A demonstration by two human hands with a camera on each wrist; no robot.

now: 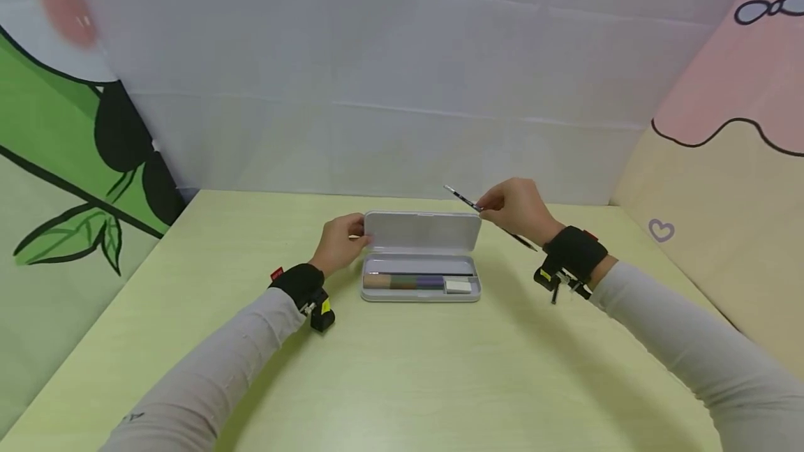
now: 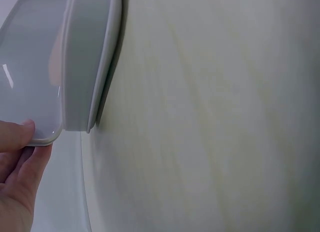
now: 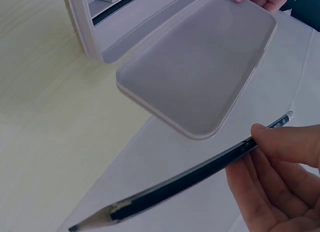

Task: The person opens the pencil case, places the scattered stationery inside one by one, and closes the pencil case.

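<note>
A white pencil case (image 1: 420, 299) lies on the table with its lid (image 1: 422, 231) raised. My left hand (image 1: 339, 243) pinches the lid's left edge between thumb and fingers, as the left wrist view also shows at the lid's corner (image 2: 42, 140). Up to the right of the case, my right hand (image 1: 518, 209) pinches a dark pencil (image 3: 180, 186) near its middle. Its sharpened tip points down toward the right in the head view. Inside the case lie a white eraser (image 1: 458, 287), another dark pencil (image 1: 433, 274) and a strip of brown and purple (image 1: 405, 282), its kind unclear.
The case stands on a pale yellow-green table (image 1: 402, 368). A white sheet wall (image 1: 402, 89) rises behind the table's far edge. Printed panels stand at the left (image 1: 56, 131) and right (image 1: 722, 180). Each wrist wears a black strap with a small camera.
</note>
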